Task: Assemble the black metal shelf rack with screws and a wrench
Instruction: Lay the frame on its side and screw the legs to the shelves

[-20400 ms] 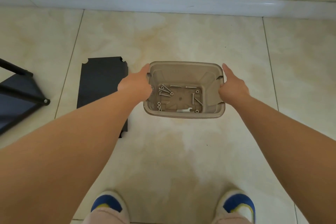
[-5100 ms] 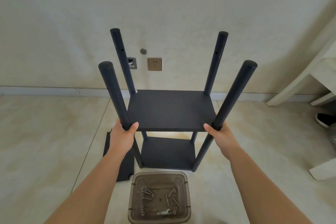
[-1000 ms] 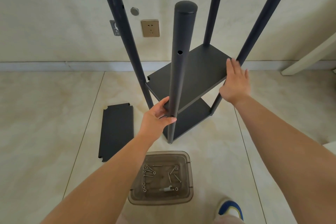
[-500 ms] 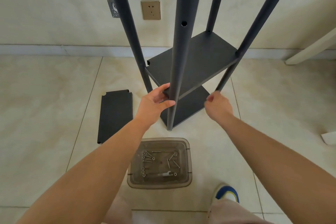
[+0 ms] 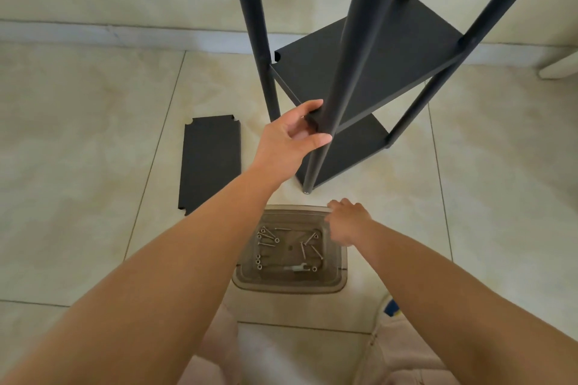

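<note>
Just below the rack's near post [image 5: 341, 97], the screws [image 5: 281, 244] lie in a plastic bin [image 5: 339, 275]; right hand [image 5: 348, 222] hovers nearest, fingers loosely curled downward, while left hand [image 5: 291, 137] grips the post.

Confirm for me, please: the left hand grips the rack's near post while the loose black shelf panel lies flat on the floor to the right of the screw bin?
Not quite. In the head view the loose shelf panel lies left of the screw bin, not right. The left hand does grip the near post.
</note>
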